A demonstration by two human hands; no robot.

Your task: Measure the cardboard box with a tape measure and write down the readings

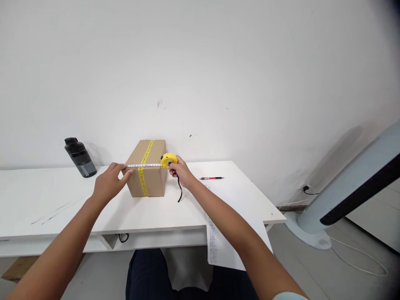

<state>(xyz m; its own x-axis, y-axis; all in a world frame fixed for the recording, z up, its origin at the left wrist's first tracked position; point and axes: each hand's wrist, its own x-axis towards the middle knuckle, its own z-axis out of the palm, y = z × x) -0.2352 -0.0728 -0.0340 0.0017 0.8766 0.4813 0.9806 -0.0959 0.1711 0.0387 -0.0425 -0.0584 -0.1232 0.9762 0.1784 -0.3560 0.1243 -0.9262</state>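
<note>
A cardboard box (pixel 153 183) with yellow printed tape stands on the white table (pixel 78 208). Across the near top edge of the box runs the pulled-out blade of a yellow tape measure (pixel 168 159). My left hand (pixel 109 181) pinches the blade's end at the box's left corner, thumb and fingers closed on it. At the right corner, my right hand (pixel 181 171) grips the tape measure's case, its black wrist strap hanging down onto the table.
A dark bottle (pixel 80 158) stands at the left against the wall. To the right lie a red and black pen (pixel 211 178) and a large white sheet (pixel 231 241) overhanging the front edge. A tower fan (pixel 350 187) stands on the floor at the right, its cable nearby.
</note>
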